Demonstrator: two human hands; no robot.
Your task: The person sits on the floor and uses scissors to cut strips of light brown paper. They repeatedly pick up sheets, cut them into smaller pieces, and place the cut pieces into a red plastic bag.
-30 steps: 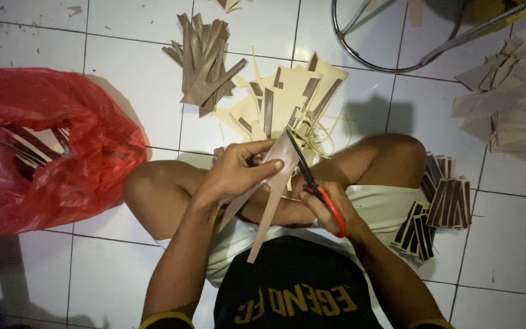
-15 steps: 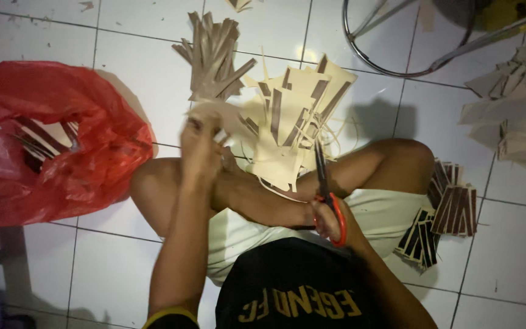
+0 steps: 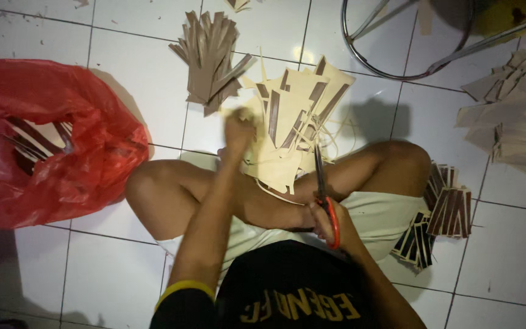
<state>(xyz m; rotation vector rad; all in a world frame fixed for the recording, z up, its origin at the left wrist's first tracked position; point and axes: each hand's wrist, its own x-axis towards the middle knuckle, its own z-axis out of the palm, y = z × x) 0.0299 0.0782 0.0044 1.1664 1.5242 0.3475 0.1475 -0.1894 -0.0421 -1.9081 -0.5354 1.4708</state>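
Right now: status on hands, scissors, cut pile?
Left hand out over the pale offcut pile, touching it. Right hand grips red-handled scissors, blades pointing at the pile. Red plastic bag off to the left side, clear of both.

A single head-worn camera looked steeply down, close over the seated person's lap, tiled floor (image 3: 123,286) toward twelve o'clock.

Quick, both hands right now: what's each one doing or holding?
Left hand: blurred, reaching out over the pale offcut pile; whether it grips anything cannot be told.
Right hand: closed on the red-handled scissors.
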